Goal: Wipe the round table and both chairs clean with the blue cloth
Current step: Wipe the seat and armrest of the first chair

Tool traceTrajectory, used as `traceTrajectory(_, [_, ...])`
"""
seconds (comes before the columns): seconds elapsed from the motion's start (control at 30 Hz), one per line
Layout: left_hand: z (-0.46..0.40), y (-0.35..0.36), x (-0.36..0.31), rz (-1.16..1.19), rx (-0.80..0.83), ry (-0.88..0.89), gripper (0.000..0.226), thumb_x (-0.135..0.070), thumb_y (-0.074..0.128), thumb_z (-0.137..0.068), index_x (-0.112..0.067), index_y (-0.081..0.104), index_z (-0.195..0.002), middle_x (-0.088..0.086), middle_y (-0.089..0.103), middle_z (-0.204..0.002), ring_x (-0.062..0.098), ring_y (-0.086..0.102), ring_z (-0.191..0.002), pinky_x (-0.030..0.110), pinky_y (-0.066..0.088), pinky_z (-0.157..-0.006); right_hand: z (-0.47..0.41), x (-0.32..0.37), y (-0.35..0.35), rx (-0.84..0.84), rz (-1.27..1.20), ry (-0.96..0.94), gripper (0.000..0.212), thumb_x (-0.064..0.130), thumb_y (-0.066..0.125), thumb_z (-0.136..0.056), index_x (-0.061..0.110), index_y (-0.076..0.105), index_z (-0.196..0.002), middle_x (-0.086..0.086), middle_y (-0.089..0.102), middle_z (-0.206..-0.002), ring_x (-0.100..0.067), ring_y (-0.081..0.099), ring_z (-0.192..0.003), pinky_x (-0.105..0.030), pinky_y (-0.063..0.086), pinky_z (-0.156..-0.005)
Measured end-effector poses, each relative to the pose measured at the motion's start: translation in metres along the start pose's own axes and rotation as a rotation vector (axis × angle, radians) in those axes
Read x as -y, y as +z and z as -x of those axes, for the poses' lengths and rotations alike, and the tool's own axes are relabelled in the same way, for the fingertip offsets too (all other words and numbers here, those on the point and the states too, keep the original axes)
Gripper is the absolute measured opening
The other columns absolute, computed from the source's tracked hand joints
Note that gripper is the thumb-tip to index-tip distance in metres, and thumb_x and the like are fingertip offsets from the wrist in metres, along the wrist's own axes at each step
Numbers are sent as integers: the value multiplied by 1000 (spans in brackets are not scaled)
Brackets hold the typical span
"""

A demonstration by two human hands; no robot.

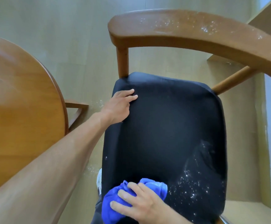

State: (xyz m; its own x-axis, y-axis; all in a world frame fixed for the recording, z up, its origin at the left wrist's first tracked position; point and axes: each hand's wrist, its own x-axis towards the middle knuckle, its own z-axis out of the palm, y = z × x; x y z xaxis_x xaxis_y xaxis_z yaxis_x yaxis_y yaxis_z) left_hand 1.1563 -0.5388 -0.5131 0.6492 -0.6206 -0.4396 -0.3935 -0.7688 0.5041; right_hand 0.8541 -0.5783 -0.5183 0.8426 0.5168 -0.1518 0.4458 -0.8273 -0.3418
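Nearest, the right hand (pixel 141 206) bunches the blue cloth (pixel 115 206) under curled fingers at the seat's (pixel 163 126) front edge, beside white specks (pixel 191 186) (probably the next patch to wipe). Farther on, the left hand (pixel 120 105) rests flat with fingers straight on the seat's side, likely steadying the chair. Beyond, the curved backrest (pixel 196 31) is speckled; the round table (pixel 18 102) sits left.

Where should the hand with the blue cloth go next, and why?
Probably sweep the blue cloth, held by the right hand, rightward across the black seat into the white specks beside it; the left hand already steadies the seat's far edge.
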Motion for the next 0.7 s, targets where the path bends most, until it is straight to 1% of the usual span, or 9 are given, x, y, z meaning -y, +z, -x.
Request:
traceTrajectory(0.1, [-1, -5, -5, 40, 52, -42, 43, -20, 31, -103, -24, 42, -144, -10, 24, -157, 14, 14, -146, 25, 7, -117, -38, -40, -20, -263, -24, 13, 43, 8, 47, -83, 30, 57, -119, 0, 59, -105, -26, 50, -81, -33, 43, -65])
traceTrajectory(0.2, [3, -15, -12, 168, 64, -55, 42, -25, 30, -103, -21, 43, -143, -5, 28, -156, 12, 18, -145, 25, 9, -116, -96, -80, -54, -444, -77, 473, 51, -3, 51, -75, 22, 65, -118, -5, 64, -106, -30, 53, -76, -39, 43, -61])
traceTrajectory(0.23, [6, -18, -15, 231, 27, -59, 42, -25, 31, -103, -20, 43, -144, -3, 31, -156, 12, 20, -144, 25, 11, -115, -109, -86, -63, -459, -120, 611, 50, 0, 57, -76, 21, 65, -121, -6, 64, -108, -30, 54, -79, -39, 46, -63])
traceTrajectory(0.3, [18, -20, -22, 277, -133, -85, 42, -25, 35, -102, -19, 42, -143, 0, 34, -153, 14, 24, -142, 28, 16, -116, -116, -93, -71, -405, -235, 664, 53, 19, 67, -79, 21, 57, -132, -6, 59, -121, -29, 54, -96, -39, 47, -80])
traceTrajectory(0.37, [42, -13, -31, 174, -362, -145, 42, -23, 42, -99, -16, 46, -140, 6, 41, -146, 21, 32, -136, 36, 27, -112, -97, -102, -79, -345, -420, 620, 57, 39, 61, -85, 24, 49, -138, -4, 50, -135, -25, 47, -118, -36, 38, -100])
traceTrajectory(0.43, [73, 5, -44, -21, -479, -231, 41, -25, 49, -94, -16, 52, -133, 11, 47, -136, 31, 42, -123, 43, 37, -95, -67, -122, -88, -400, -477, 684, 48, 36, 51, -90, 23, 52, -136, -1, 49, -139, -20, 42, -128, -36, 32, -109])
traceTrajectory(0.53, [107, 38, -64, -202, -336, -355, 50, -45, 47, -92, -19, 48, -134, 14, 39, -142, 35, 42, -116, 42, 38, -81, -28, -162, -94, -420, -370, 851, 36, 16, 53, -94, 15, 58, -130, -4, 51, -137, -24, 42, -129, -41, 31, -110])
traceTrajectory(0.63, [97, 59, -79, -118, -294, -448, 62, -53, 43, -91, -16, 38, -140, 20, 16, -154, 41, 27, -129, 44, 38, -95, -13, -183, -87, -363, -195, 875, 35, 8, 58, -92, 9, 61, -126, -12, 51, -137, -33, 43, -129, -44, 32, -106])
traceTrajectory(0.7, [80, 65, -91, -49, -283, -437, 57, -51, 46, -91, -13, 44, -133, 23, 6, -156, 45, 13, -137, 47, 27, -107, -9, -191, -80, -370, -124, 878, 34, 8, 60, -90, 5, 62, -124, -17, 51, -136, -38, 44, -128, -50, 35, -105])
